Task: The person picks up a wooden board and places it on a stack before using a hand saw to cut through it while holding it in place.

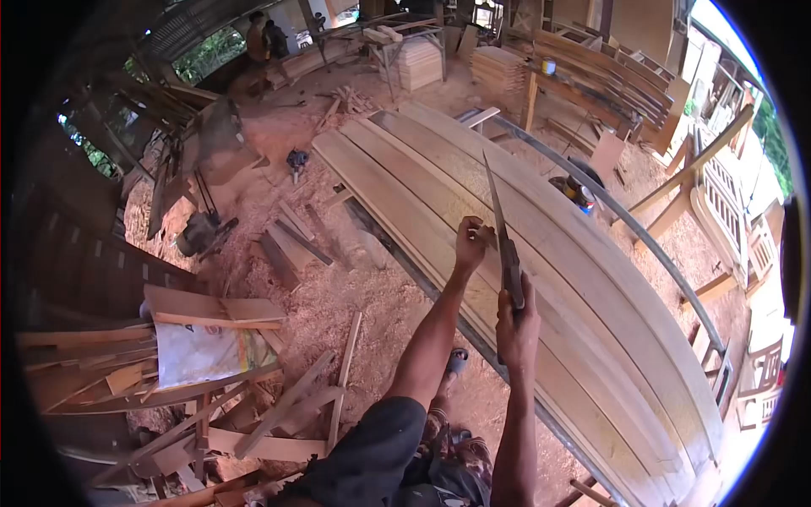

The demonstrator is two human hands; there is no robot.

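My right hand (517,328) is wrapped round the dark lower part of a long tapered blade tool (498,211). Its narrow tip points up and away from me, over the boards. Just left of the blade, my left hand (473,243) is raised with curled fingers close to the metal; what they pinch, if anything, is too small to make out. Beneath both hands lie long, wide wooden boards (583,279), side by side on a metal-framed support (397,262).
Wood offcuts (291,241) and shavings cover the floor at left. A scrap heap (211,313) stands at lower left. A curved metal rail (646,237) runs along the boards' right side, near paint cans (583,198). Stacked planks (420,63) and a person (266,42) are at the back.
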